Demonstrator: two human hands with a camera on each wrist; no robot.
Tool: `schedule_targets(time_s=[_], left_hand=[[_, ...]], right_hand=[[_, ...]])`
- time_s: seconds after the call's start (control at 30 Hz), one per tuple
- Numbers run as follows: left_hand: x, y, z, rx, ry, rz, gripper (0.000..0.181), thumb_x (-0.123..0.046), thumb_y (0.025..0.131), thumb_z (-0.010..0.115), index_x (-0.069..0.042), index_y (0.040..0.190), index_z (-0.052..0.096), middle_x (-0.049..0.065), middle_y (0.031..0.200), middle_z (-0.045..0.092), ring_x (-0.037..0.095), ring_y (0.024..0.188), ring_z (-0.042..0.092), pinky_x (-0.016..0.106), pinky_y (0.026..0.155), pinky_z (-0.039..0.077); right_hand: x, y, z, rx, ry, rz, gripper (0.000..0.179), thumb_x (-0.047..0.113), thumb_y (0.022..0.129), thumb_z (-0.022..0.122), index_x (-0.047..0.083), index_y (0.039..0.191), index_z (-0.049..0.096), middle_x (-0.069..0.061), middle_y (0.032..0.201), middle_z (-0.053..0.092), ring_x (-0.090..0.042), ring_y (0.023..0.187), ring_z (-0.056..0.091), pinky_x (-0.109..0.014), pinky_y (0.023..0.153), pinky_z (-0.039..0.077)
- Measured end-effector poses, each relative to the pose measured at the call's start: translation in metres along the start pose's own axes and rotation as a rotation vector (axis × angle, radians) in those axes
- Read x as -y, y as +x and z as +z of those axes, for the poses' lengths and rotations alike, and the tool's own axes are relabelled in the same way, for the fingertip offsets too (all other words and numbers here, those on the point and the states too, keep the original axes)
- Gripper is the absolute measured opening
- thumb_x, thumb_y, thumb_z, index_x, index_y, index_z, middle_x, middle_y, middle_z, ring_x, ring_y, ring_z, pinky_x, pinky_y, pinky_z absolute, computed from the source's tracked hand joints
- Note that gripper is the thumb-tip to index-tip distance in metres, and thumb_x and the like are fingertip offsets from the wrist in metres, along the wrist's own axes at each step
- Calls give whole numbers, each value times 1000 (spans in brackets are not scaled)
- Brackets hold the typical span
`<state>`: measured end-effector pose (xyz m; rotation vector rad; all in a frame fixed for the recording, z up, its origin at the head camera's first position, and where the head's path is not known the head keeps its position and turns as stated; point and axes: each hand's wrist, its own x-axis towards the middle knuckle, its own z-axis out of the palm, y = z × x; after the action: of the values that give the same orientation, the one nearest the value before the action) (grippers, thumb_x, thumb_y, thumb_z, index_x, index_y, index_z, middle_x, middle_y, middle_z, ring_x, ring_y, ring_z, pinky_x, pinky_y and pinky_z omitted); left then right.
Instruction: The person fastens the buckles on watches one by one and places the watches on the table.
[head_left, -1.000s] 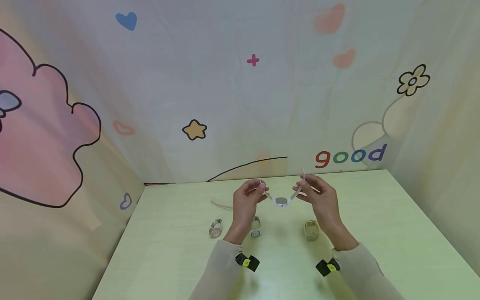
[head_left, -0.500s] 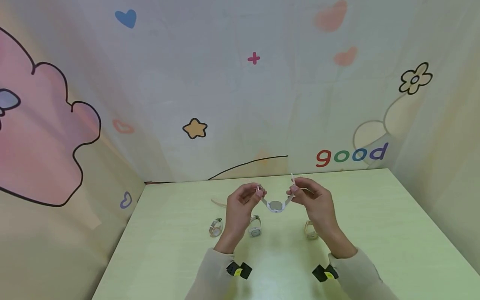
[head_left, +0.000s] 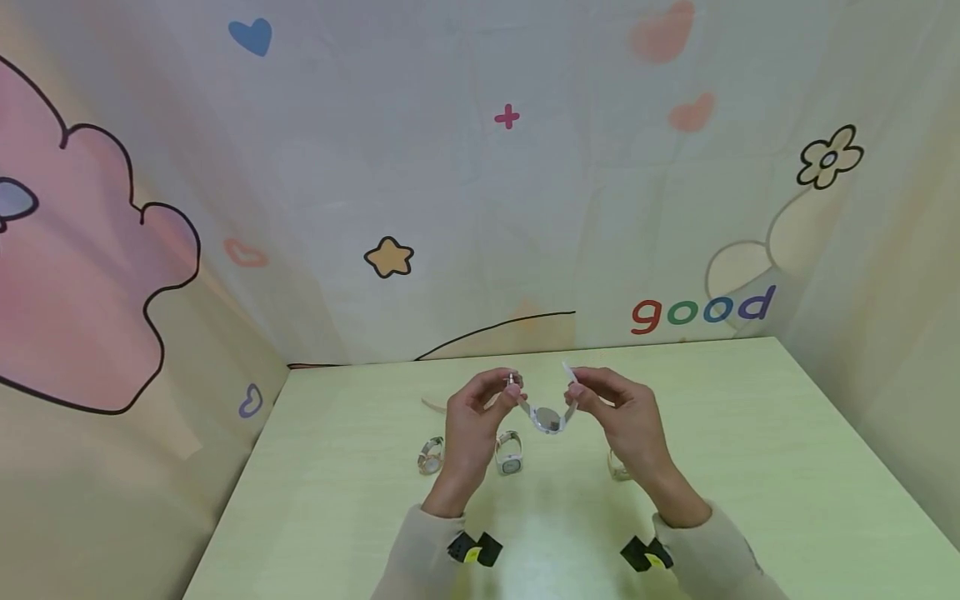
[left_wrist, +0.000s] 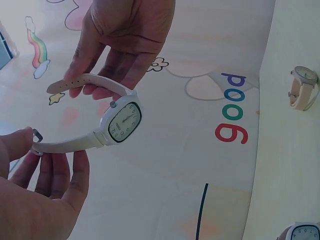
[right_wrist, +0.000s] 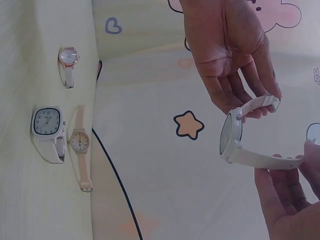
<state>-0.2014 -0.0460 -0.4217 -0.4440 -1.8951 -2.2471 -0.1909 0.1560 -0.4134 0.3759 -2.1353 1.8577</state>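
A white wristwatch (head_left: 548, 419) with a squarish dial hangs above the table between both hands, its strap bent into a U. My left hand (head_left: 468, 429) pinches the buckle end (left_wrist: 37, 136) between thumb and fingers. The other strap end (left_wrist: 62, 86), with its row of holes, is pinched by my right hand (head_left: 628, 429). In the right wrist view the case (right_wrist: 231, 135) is seen edge-on. The strap ends point upward and stand apart in the head view.
On the pale table (head_left: 300, 500) lie a small rose-gold-rimmed watch (right_wrist: 68, 57), a white square watch (head_left: 509, 458) and a beige-strapped watch (left_wrist: 303, 82). A flat peach-strapped watch (right_wrist: 80, 142) lies further back, mostly behind my left hand in the head view. A printed curtain (head_left: 450, 183) closes the back.
Both hands have shifted left and slightly down with the watch, the right one further. The strap ends have come closer together and the U has narrowed.
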Motion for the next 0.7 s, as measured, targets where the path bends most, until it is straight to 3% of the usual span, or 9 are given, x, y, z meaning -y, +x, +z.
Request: schedule_targets(time_s=[0.2, 0.47, 0.7], left_hand=[[-3, -1, -1, -18, -36, 9, 29, -16, 91, 71, 1, 114, 67, 2, 106, 70, 12, 99, 68, 31, 92, 56], [-8, -5, 0, -10, -41, 6, 30, -17, 90, 71, 0, 114, 67, -3, 104, 70, 16, 99, 68, 33, 95, 55], [-11, -8, 2, -1, -53, 6, 29, -13, 91, 70, 2, 115, 66, -3, 105, 68, 11, 98, 68, 31, 93, 55]], right_hand=[[4, -3, 3, 33, -63, -29, 26, 12, 92, 69, 2, 115, 69, -16, 104, 71, -1, 93, 69, -18, 86, 54], [9, -5, 10, 54, -134, -17, 25, 16, 91, 71, 7, 113, 72, -10, 106, 71, -1, 96, 65, -27, 86, 57], [9, -6, 13, 86, -130, -26, 23, 15, 91, 70, 8, 112, 73, -9, 106, 71, -3, 96, 64, -23, 84, 57]])
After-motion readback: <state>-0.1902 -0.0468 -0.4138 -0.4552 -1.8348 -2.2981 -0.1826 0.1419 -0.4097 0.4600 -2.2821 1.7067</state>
